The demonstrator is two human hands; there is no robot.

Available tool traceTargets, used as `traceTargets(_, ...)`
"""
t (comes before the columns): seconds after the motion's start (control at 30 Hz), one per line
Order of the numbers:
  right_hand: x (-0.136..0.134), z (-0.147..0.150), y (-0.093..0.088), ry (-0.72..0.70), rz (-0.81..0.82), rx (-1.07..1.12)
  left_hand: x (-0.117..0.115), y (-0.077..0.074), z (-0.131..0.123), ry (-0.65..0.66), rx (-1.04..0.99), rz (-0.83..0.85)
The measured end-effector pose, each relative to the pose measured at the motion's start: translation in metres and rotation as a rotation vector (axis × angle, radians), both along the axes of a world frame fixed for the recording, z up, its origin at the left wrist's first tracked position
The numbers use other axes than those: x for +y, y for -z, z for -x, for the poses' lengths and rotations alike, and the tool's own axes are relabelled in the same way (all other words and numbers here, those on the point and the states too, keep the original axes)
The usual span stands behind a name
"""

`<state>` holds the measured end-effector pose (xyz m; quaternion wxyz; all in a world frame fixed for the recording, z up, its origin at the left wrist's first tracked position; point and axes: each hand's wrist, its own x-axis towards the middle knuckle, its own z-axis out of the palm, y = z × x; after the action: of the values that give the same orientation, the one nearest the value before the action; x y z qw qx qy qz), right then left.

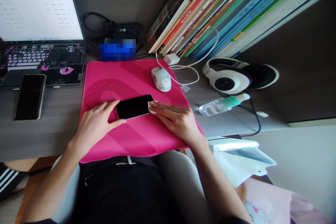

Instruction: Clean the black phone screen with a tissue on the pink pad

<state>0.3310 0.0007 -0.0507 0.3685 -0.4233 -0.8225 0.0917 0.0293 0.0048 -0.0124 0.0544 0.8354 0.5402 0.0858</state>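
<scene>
A phone with a dark screen (135, 106) lies face up on a pink mat (136, 134). My left hand (99, 120) grips its left end, thumb at the near edge and fingers at the far corner. At the phone's right end, my right hand (174, 115) has its fingers pressed together on a small white wipe (151, 106) that touches the screen. A thin transparent sheet (103, 93) rests on the mat behind my left hand. Behind my right hand sits a patterned mouse (161, 79).
On the left are a laptop (42, 56) and a second phone (30, 97). Books (183, 17) lean at the back. Headphones (227, 78), a spray bottle (217, 106) and a white charger with cable (172, 58) lie right of the mat. A white bag (236, 157) hangs below.
</scene>
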Motion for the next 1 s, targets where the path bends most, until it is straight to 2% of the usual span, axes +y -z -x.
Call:
traceTargets(0.37, 0.0007, 0.0026, -0.0033, -0.019, 0.006, -0.044, -0.0010, 0.0013, 0.0018, -0.021, 0.063, -0.009)
traceTargets(0.6, 0.0040, 0.0056, -0.0049, -0.056, 0.105, -0.156, 0.0003, 0.0042, 0.0029, -0.031, 0.058, -0.003)
traceTargets(1.0, 0.0052, 0.0063, -0.0033, 0.015, 0.156, -0.135, -0.0006, 0.0033, 0.0016, -0.028, 0.065, -0.025)
